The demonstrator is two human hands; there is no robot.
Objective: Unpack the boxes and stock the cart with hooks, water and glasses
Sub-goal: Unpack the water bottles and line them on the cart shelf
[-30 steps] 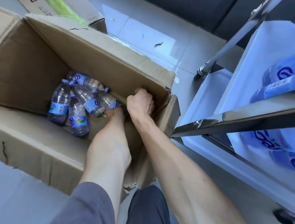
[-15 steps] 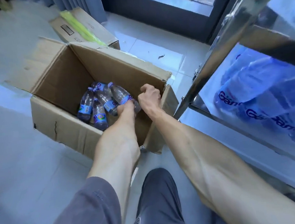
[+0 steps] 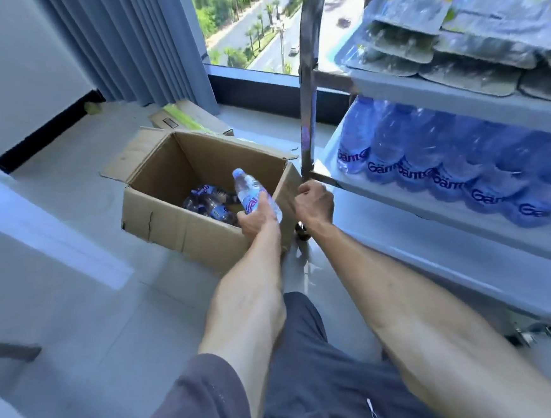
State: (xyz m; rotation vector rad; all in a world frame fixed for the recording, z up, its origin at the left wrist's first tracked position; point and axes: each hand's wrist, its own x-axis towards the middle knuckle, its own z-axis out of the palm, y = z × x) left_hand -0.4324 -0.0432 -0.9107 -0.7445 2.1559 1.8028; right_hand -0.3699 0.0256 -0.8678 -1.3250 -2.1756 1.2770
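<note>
An open cardboard box (image 3: 169, 222) stands on the floor with several small water bottles (image 3: 206, 202) lying at its bottom. My left hand (image 3: 257, 221) grips one clear water bottle (image 3: 253, 192) with a blue cap, raised above the box's right side. My right hand (image 3: 315, 202) is curled on the box's right flap, next to the cart's metal post (image 3: 307, 107). The cart's middle shelf (image 3: 433, 226) holds a row of blue-tinted water bottles (image 3: 429, 163). Flat blister packs (image 3: 451, 30) are stacked on the top shelf; they are blurred.
A second, shut cardboard box (image 3: 191, 116) lies behind the open one, by the grey curtain (image 3: 129, 45) and the window. A pale ledge (image 3: 39, 244) runs along the left. The cart's bottom shelf (image 3: 454, 280) reaches toward my right arm. My knees are at the lower edge.
My left hand has lifted one bottle out of the box. My head has risen, so the box looks farther off and the cart's upper shelves have come into view. My right hand stays on the flap.
</note>
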